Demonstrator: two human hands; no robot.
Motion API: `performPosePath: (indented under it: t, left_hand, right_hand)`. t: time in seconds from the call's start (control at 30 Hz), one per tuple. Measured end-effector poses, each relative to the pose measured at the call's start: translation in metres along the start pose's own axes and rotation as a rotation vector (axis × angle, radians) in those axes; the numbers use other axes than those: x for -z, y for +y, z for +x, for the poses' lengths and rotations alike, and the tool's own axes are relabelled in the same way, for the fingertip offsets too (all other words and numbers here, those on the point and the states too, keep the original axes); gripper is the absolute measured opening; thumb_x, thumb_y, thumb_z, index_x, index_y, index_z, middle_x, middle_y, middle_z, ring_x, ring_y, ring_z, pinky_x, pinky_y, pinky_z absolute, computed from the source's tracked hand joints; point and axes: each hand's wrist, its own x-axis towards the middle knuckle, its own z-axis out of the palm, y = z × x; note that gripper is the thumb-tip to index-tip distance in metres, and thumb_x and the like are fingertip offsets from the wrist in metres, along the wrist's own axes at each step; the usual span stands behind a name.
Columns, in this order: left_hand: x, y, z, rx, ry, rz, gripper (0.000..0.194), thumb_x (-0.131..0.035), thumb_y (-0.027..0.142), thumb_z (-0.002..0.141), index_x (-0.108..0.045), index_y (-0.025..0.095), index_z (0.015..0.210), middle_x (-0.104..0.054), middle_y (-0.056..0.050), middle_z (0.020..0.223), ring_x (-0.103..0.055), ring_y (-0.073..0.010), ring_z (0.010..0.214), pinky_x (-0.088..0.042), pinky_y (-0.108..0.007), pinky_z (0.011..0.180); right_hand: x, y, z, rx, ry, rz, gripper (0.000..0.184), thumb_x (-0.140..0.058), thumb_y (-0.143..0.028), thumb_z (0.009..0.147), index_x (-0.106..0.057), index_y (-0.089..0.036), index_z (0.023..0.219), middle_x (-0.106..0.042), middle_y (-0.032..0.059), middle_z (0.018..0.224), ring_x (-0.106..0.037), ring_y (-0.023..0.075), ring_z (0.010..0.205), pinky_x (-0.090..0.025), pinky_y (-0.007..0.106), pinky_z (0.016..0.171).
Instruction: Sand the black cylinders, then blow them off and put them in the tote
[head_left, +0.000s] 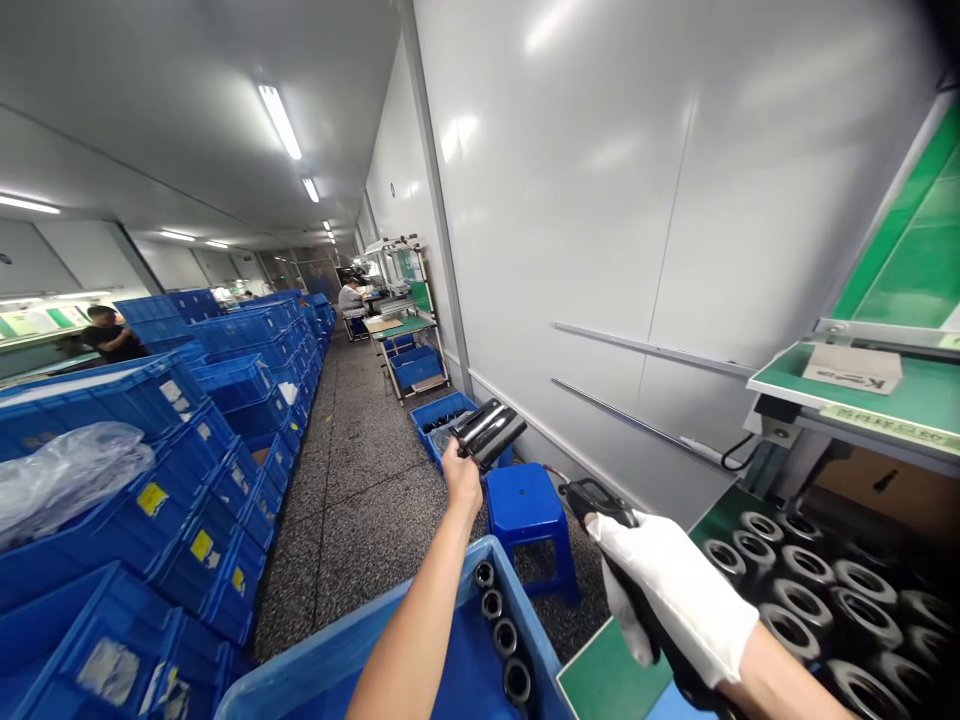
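My bare left hand (461, 476) is stretched out ahead and closed around two glossy black cylinders (489, 431), held side by side above the floor. My right hand (667, 590), in a white glove, grips a black handled tool (600, 500) over the edge of the green bench (611, 680). Below my left forearm a blue crate (360, 640) holds a row of black cylinders (499, 640) along its right wall.
Many black ring-topped cylinders (817, 600) stand on the bench at right. A blue stool (529, 510) and a blue bin of parts (442, 415) stand by the white wall. Stacked blue crates (187, 450) line the aisle's left. People work far off.
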Motion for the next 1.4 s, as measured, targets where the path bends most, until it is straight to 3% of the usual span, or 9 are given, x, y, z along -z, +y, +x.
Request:
performPosePath:
  t: [0.2, 0.33, 0.4, 0.5, 0.6, 0.7, 0.93, 1.1, 1.4]
  left_hand:
    - [0.0, -0.001, 0.0, -0.01, -0.027, -0.008, 0.037, -0.076, 0.028, 0.069, -0.067, 0.013, 0.101, -0.072, -0.007, 0.098, -0.066, -0.0169, 0.087, -0.053, -0.032, 0.086]
    - [-0.001, 0.011, -0.002, -0.037, -0.046, 0.044, 0.031, -0.075, 0.023, 0.071, -0.069, 0.015, 0.1, -0.071, -0.008, 0.102, -0.067, -0.0201, 0.094, -0.053, -0.037, 0.092]
    - [0.002, 0.024, -0.001, -0.15, -0.11, 0.181, 0.03, -0.071, 0.014, 0.072, -0.07, 0.017, 0.101, -0.068, -0.009, 0.115, -0.063, -0.0234, 0.11, -0.048, -0.041, 0.103]
    - [0.014, 0.044, 0.004, -0.473, -0.343, 0.54, 0.035, -0.059, 0.002, 0.075, -0.07, 0.02, 0.103, -0.056, -0.009, 0.138, -0.05, -0.0252, 0.132, -0.038, -0.043, 0.116]
    - [0.03, 0.057, 0.012, -0.714, -0.568, 0.792, 0.03, -0.049, 0.001, 0.081, -0.07, 0.02, 0.092, -0.049, -0.008, 0.146, -0.049, -0.0246, 0.135, -0.044, -0.039, 0.114]
    - [0.045, 0.064, 0.018, -0.835, -0.662, 0.887, 0.024, -0.049, 0.007, 0.087, -0.069, 0.02, 0.089, -0.05, -0.008, 0.146, -0.052, -0.0251, 0.132, -0.049, -0.037, 0.109]
    - [0.067, 0.09, 0.023, -0.927, -0.773, 0.994, 0.021, -0.052, 0.011, 0.091, -0.07, 0.018, 0.098, -0.05, -0.01, 0.146, -0.053, -0.0267, 0.131, -0.05, -0.039, 0.109]
    - [0.079, 0.104, 0.021, -0.928, -0.843, 1.035, 0.018, -0.051, 0.011, 0.092, -0.069, 0.017, 0.094, -0.054, -0.011, 0.142, -0.055, -0.0268, 0.129, -0.05, -0.042, 0.108]
    - [0.1, 0.114, 0.01, -1.119, -0.888, 1.026, 0.016, -0.054, 0.01, 0.09, -0.067, 0.02, 0.086, -0.057, -0.01, 0.139, -0.059, -0.0253, 0.123, -0.058, -0.041, 0.098]
  right_hand:
    - [0.0, 0.001, -0.001, 0.016, 0.008, -0.015, 0.049, -0.034, -0.059, 0.087, -0.046, -0.021, 0.058, -0.042, 0.0025, 0.03, -0.041, 0.0131, 0.03, -0.034, 0.026, 0.043]
    - [0.003, -0.001, -0.006, 0.009, -0.001, 0.005, 0.048, -0.034, -0.058, 0.088, -0.047, -0.021, 0.06, -0.043, 0.0023, 0.031, -0.043, 0.0138, 0.031, -0.033, 0.026, 0.043]
    - [0.004, -0.004, -0.009, -0.008, -0.013, 0.011, 0.046, -0.034, -0.056, 0.089, -0.047, -0.021, 0.061, -0.044, 0.0021, 0.032, -0.044, 0.014, 0.031, -0.033, 0.025, 0.043]
    - [0.003, -0.009, -0.015, -0.128, -0.034, -0.011, 0.042, -0.037, -0.053, 0.088, -0.047, -0.022, 0.062, -0.047, 0.0015, 0.035, -0.041, 0.0134, 0.03, -0.034, 0.025, 0.041]
    - [-0.002, -0.018, -0.022, -0.18, 0.025, -0.043, 0.035, -0.042, -0.047, 0.089, -0.049, -0.022, 0.066, -0.048, 0.0, 0.036, -0.041, 0.0124, 0.03, -0.037, 0.024, 0.044]
    - [-0.01, -0.032, -0.029, -0.238, 0.087, -0.09, 0.035, -0.04, -0.039, 0.092, -0.045, -0.022, 0.063, -0.045, -0.0004, 0.033, -0.042, 0.0117, 0.031, -0.035, 0.023, 0.045]
    - [-0.023, -0.054, -0.039, -0.29, 0.044, -0.046, 0.037, -0.039, -0.037, 0.094, -0.042, -0.022, 0.06, -0.037, -0.0025, 0.029, -0.032, 0.0093, 0.029, -0.03, 0.021, 0.043]
    - [-0.03, -0.043, -0.037, -0.274, -0.012, -0.042, 0.042, -0.036, -0.042, 0.095, -0.043, -0.023, 0.059, -0.037, -0.0011, 0.029, -0.033, 0.0105, 0.027, -0.029, 0.022, 0.042]
    - [-0.03, -0.021, -0.025, -0.204, 0.012, -0.028, 0.034, -0.05, -0.052, 0.084, -0.057, -0.022, 0.07, -0.039, -0.002, 0.03, -0.038, 0.0138, 0.028, -0.04, 0.027, 0.046]
